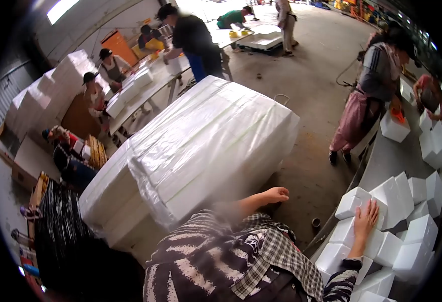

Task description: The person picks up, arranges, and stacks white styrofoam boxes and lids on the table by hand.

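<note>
At far left, white boxes stand stacked against the wall, with seated workers just beside them and a long work surface carrying more boxes. In the middle sits a big plastic-wrapped stack of foam sheets, its long axis running from lower left toward upper right. A hand — which of the wearer's two it is cannot be told with certainty from this tilted view; it reads as the left hand — rests at the stack's near lower corner, fingers loosely curled, gripping nothing visible.

Further right, the right hand lies flat on a small white foam box, fingers spread open, palm down — pressing, not grasping. That box sits at the near edge of a cluster of like boxes crowding the metal surface to the right, touching one another. The right hand is plainly the nearer to the box. Beyond, a person in a pink apron handles another box, and a small dark can stands on the floor between stack and surface.
</note>
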The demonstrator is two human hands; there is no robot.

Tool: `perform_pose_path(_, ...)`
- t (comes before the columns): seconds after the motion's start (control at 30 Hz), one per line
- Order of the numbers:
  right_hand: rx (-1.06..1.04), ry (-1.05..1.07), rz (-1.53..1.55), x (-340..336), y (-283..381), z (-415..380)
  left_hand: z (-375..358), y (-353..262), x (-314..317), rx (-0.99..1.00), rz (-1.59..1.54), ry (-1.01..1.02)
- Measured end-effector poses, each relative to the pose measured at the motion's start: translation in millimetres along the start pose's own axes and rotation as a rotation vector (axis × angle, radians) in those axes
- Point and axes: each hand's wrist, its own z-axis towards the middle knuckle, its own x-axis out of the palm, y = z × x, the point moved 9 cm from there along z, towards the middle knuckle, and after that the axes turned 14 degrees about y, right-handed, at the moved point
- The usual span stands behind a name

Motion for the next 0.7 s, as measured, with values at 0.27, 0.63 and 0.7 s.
perform_pose_path(0.27,0.016,-0.012,0.243,-29,0,5,105,-114,34,-0.071,-0.119,0.171)
perform_pose_path(0.63,0.182,0.102,0.39,-59,-22,23,373,-213,100,0.06,0.08,0.713)
perform_pose_path(0.7,0.206,0.104,0.431,-59,-28,24,402,-235,124,0.071,0.216,0.741)
